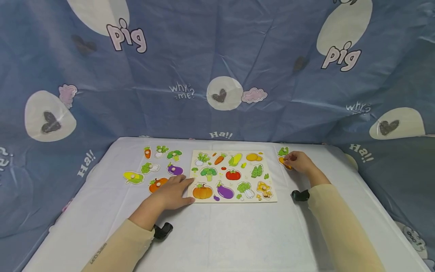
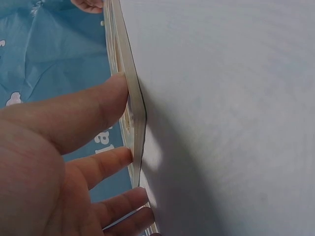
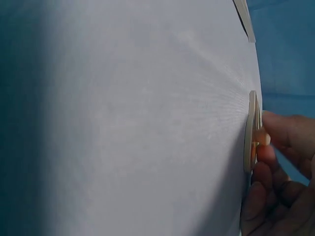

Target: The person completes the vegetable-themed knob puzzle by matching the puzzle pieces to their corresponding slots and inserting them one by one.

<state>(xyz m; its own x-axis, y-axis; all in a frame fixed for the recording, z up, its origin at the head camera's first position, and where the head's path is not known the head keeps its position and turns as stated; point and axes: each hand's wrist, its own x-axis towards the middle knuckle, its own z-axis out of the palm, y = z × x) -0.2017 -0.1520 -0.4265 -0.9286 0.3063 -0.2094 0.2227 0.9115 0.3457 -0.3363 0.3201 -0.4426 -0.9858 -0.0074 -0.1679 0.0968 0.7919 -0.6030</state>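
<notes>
A white vegetable puzzle board (image 1: 217,199) lies flat in the middle of the table. My left hand (image 1: 174,192) rests at its front left corner, thumb at the near edge and fingers along the left side. In the left wrist view, the thumb and fingertips touch the board's rim (image 2: 132,64). To the right of the board, my right hand (image 1: 300,163) pinches the small knob (image 3: 264,137) of an orange-yellow puzzle piece (image 1: 284,163). That piece stays close over the table. A green leafy piece (image 1: 283,151) lies just behind it.
Left of the board lie several knobbed pieces, among them a corn (image 1: 133,177), an eggplant (image 1: 175,169), a broccoli (image 1: 175,155) and a pumpkin (image 1: 158,184) partly behind my left hand. A mushroom piece (image 1: 264,189) sits in the board's front right. A blue printed cloth (image 1: 190,124) hangs behind the table.
</notes>
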